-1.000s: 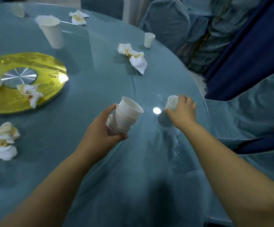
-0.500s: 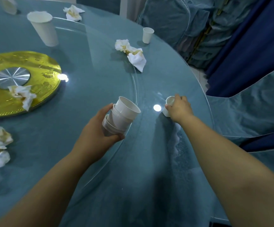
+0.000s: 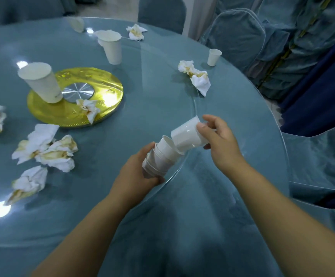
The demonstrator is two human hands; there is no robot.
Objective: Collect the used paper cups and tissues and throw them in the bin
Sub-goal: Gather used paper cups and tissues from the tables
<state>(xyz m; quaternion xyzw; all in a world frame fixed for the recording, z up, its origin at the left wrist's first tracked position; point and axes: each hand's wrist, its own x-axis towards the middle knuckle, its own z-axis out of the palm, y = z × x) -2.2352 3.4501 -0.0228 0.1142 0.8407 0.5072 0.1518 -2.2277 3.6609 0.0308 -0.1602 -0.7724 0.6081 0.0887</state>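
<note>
Bearing surface (image 3: 142, 120): round and glass-topped; loose cups (image 3: 214, 56) and tissues (image 3: 46, 150) lay scattered on it, well apart from both hands, all yet to be gathered.
Disc (image 3: 110, 84): gold, at the centre; it carried a tall cup (image 3: 40, 82) and one tissue (image 3: 88, 110).
Right grip (image 3: 220, 140): fingers and thumb pinched the cup at its rim end; it needed to line the cup up with the stack, then push straight.
Left grip (image 3: 136, 172): curled round the stack's lower part, above the surface; it needed to hold steady.
Stack (image 3: 162, 156): nested cups, tilted, mouth up and to the right.
Cup (image 3: 186, 136): tilted, base at the stack's mouth, seemingly not seated; a skewed push risked crumpling a rim.
</note>
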